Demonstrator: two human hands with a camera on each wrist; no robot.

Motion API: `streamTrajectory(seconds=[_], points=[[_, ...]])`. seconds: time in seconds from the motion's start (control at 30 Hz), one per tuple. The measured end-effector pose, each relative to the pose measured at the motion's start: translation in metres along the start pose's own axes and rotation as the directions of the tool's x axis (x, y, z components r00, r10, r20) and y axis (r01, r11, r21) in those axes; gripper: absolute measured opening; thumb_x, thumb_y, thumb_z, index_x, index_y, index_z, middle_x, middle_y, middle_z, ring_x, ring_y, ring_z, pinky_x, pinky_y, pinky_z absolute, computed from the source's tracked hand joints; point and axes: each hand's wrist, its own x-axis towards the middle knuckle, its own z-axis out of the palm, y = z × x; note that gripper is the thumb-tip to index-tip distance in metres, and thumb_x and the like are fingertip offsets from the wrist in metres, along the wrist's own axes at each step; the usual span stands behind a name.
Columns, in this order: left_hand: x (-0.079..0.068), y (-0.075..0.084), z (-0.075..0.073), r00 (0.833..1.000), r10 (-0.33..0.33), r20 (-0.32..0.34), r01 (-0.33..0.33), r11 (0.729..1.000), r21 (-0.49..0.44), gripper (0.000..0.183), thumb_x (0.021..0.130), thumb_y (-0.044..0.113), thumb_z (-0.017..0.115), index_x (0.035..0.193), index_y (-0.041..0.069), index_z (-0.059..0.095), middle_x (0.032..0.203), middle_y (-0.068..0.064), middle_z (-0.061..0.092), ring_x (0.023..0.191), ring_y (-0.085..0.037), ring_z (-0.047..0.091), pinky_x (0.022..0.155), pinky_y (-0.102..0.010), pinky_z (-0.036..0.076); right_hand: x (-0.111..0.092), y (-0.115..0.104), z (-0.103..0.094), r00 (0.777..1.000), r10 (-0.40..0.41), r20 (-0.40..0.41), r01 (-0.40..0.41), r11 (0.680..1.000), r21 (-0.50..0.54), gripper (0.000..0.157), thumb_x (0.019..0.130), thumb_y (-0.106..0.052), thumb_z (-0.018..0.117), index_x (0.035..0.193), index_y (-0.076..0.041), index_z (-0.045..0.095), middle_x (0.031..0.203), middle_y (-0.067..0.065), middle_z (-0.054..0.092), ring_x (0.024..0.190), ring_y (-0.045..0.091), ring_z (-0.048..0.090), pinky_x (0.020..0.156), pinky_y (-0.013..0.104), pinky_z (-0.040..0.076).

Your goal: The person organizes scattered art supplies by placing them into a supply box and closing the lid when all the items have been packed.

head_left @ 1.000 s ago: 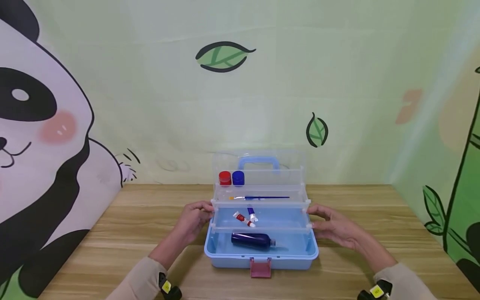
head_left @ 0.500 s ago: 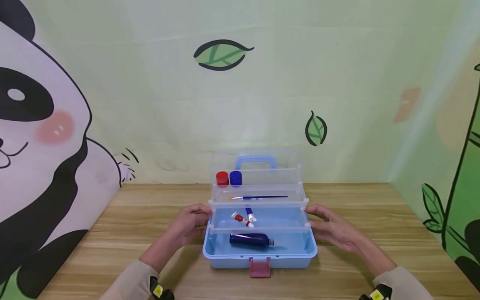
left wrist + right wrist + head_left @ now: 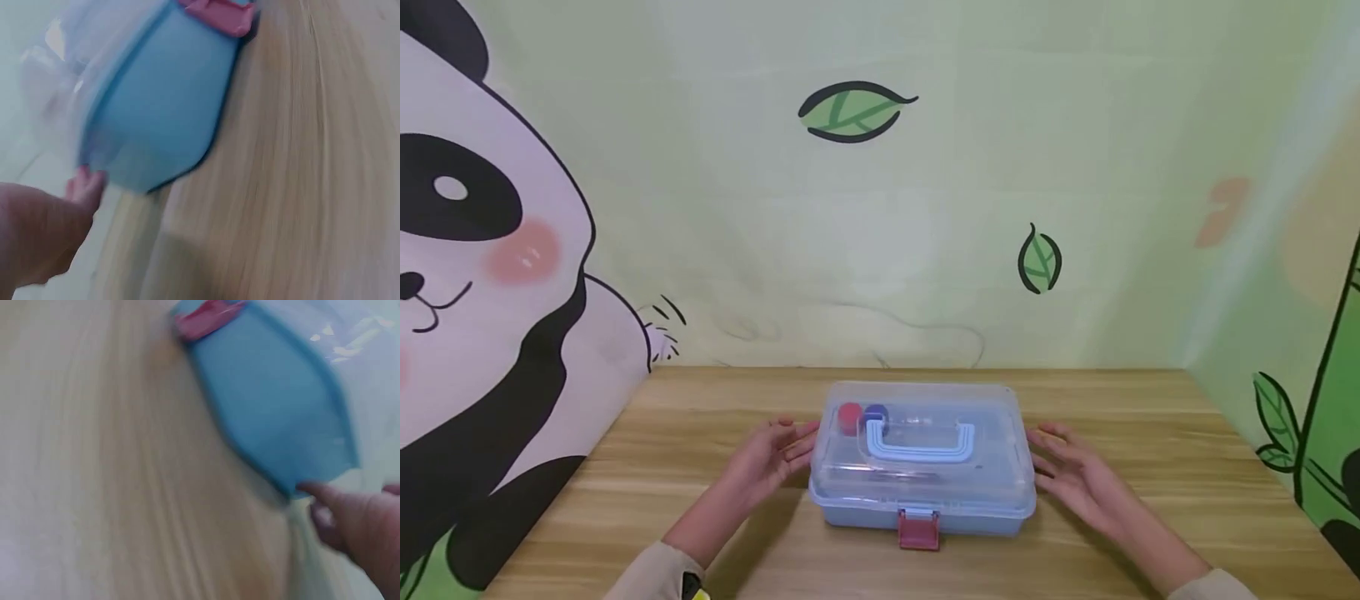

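A light blue plastic storage box (image 3: 842, 518) sits on the table with its clear lid (image 3: 925, 483) down over it. The blue carry handle (image 3: 921, 454) lies on the lid, and a dark pink latch (image 3: 918, 531) hangs down at the front. Through the lid show a red-capped jar (image 3: 850, 418) and a blue-capped jar (image 3: 876, 417); the contents below them are mostly hidden. My left hand (image 3: 767, 458) is at the box's left side, fingers loosely extended. On the opposite side my right hand (image 3: 1078, 479) has its relaxed fingertips close to the box wall.
The wooden table (image 3: 700, 400) stretches out on both sides of the box. Behind it rises a pale green wall covering (image 3: 970, 167) printed with leaves and a panda. Both wrist views are blurred.
The lid and raised trays have folded down and closed over the brush, paint tubes and dark bottle. Both hands have loosened from the tray ends and moved slightly outward.
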Motion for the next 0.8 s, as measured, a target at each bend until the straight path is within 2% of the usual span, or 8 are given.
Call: streamTrajectory(seconds=[0.03, 0.1, 0.17, 0.2, 0.33, 0.43, 0.57, 0.8], points=[[-0.005, 0.002, -0.003, 0.999, -0.031, 0.031, 0.031, 1.000, 0.002, 0.010, 0.108, 0.008, 0.037, 0.113, 0.001, 0.041, 0.126, -0.025, 0.058, 0.100, -0.025, 0.067, 0.091, -0.036, 0.056, -0.005, -0.002, 0.000, 1.000, 0.017, -0.015, -0.016, 0.999, 0.034, 0.046, 0.112, -0.017, 0.033, 0.154, -0.007, 0.017, 0.152, 0.014, 0.040, 0.121, 0.016, 0.057, 0.106, 0.040, 0.047], [-0.014, 0.005, -0.009, 0.990, -0.082, 0.115, 0.073, 0.994, 0.081, 0.025, 0.109, 0.017, 0.038, 0.124, -0.003, 0.036, 0.137, -0.029, 0.050, 0.109, -0.029, 0.066, 0.096, -0.042, 0.054, -0.013, -0.009, 0.001, 0.998, 0.059, -0.010, -0.058, 0.997, 0.040, 0.060, 0.113, -0.025, 0.029, 0.158, -0.001, -0.003, 0.161, 0.027, 0.020, 0.128, 0.019, 0.051, 0.109, 0.041, 0.044], [-0.021, 0.008, -0.011, 0.976, -0.118, 0.184, 0.082, 0.978, 0.192, 0.042, 0.108, 0.023, 0.043, 0.135, -0.008, 0.037, 0.137, -0.025, 0.054, 0.110, -0.028, 0.065, 0.097, -0.042, 0.054, -0.014, -0.014, 0.005, 0.996, 0.089, 0.017, -0.088, 0.994, -0.059, 0.068, 0.113, -0.029, 0.028, 0.158, 0.003, -0.011, 0.166, 0.026, 0.001, 0.135, 0.020, 0.045, 0.110, 0.042, 0.043], [-0.024, 0.009, -0.011, 0.969, -0.129, 0.212, 0.077, 0.969, 0.236, 0.048, 0.108, 0.025, 0.047, 0.139, -0.010, 0.037, 0.132, -0.022, 0.058, 0.109, -0.027, 0.065, 0.096, -0.042, 0.054, -0.014, -0.016, 0.008, 0.995, 0.098, 0.034, -0.093, 0.989, -0.115, 0.068, 0.113, -0.029, 0.028, 0.158, 0.005, -0.010, 0.166, 0.024, -0.003, 0.137, 0.020, 0.042, 0.111, 0.043, 0.042], [-0.028, 0.007, -0.007, 0.954, -0.139, 0.265, 0.059, 0.955, 0.291, 0.054, 0.106, 0.018, 0.053, 0.144, -0.015, 0.036, 0.113, -0.009, 0.065, 0.099, -0.018, 0.065, 0.088, -0.035, 0.055, -0.011, -0.016, 0.020, 0.993, 0.113, 0.016, -0.107, 0.971, -0.216, 0.067, 0.111, -0.020, 0.040, 0.159, 0.007, 0.002, 0.160, 0.016, 0.028, 0.133, 0.017, 0.048, 0.108, 0.044, 0.044], [-0.024, 0.004, -0.001, 0.962, -0.103, 0.254, 0.029, 0.960, 0.280, 0.053, 0.105, 0.008, 0.051, 0.146, -0.018, 0.031, 0.114, -0.011, 0.063, 0.096, -0.016, 0.063, 0.085, -0.031, 0.054, -0.009, -0.015, 0.025, 0.995, 0.097, -0.030, -0.102, 0.965, -0.242, 0.071, 0.108, -0.015, 0.048, 0.159, 0.006, 0.004, 0.158, 0.015, 0.031, 0.127, 0.012, 0.053, 0.107, 0.042, 0.046], [-0.013, 0.002, 0.005, 0.981, -0.062, 0.184, 0.010, 0.963, 0.268, 0.049, 0.103, 0.001, 0.049, 0.146, -0.017, 0.033, 0.121, -0.014, 0.058, 0.095, -0.016, 0.061, 0.084, -0.031, 0.053, -0.001, -0.012, 0.026, 0.996, 0.084, -0.044, -0.093, 0.956, -0.279, 0.072, 0.107, -0.013, 0.050, 0.159, 0.005, 0.005, 0.165, 0.026, 0.011, 0.130, 0.013, 0.051, 0.107, 0.040, 0.045], [0.011, 0.002, 0.015, 0.996, -0.029, 0.086, 0.009, 0.974, 0.228, 0.040, 0.102, -0.002, 0.051, 0.138, -0.016, 0.043, 0.108, -0.010, 0.060, 0.086, -0.014, 0.058, 0.078, -0.027, 0.051, 0.013, -0.016, 0.017, 0.996, 0.084, -0.043, -0.093, 0.953, -0.289, 0.070, 0.107, -0.014, 0.050, 0.158, 0.004, 0.006, 0.164, 0.026, 0.008, 0.126, 0.012, 0.052, 0.106, 0.037, 0.046]])
